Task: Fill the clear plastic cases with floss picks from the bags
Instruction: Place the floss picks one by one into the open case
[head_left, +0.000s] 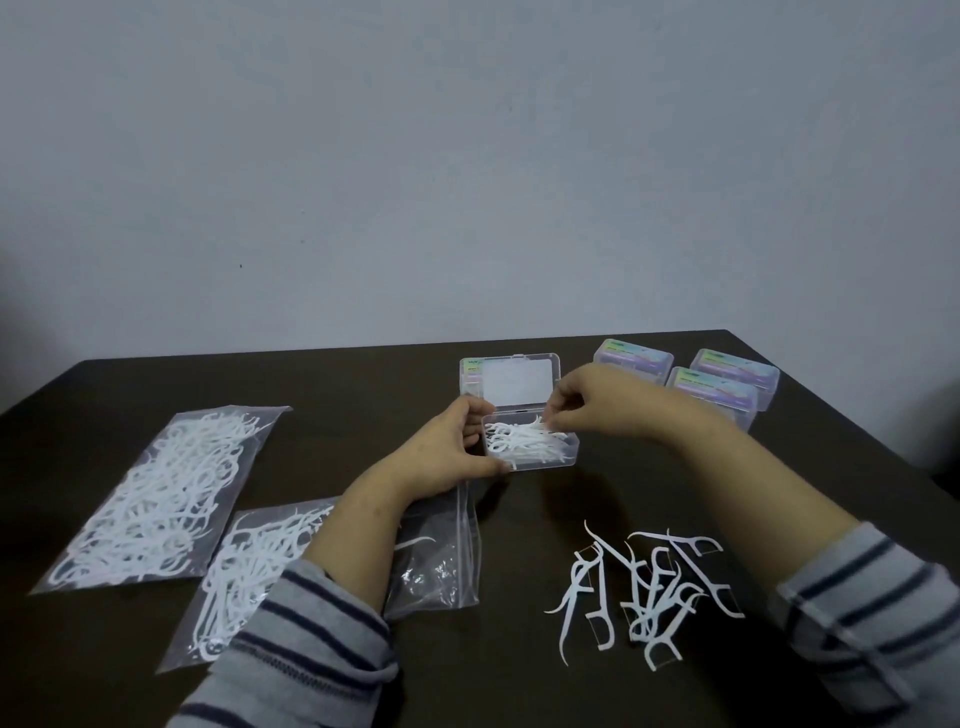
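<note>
**Picks going into the open case**

On the dark surface (363, 379), two bags (156, 493) of floss picks lie left. The left hand (447, 447) grasps the open case (530, 441); the right hand (587, 400) pinches picks (524, 436) inside. Loose picks (644, 592) lie near right; three closed cases (717, 384) behind.

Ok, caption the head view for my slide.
Left hand steadies open case while right hand places floss picks.

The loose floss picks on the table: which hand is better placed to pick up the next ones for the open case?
Probably the right hand. The loose floss picks lie on its side, under its forearm. The left hand holds the open case at its left edge and should keep steadying it.
</note>
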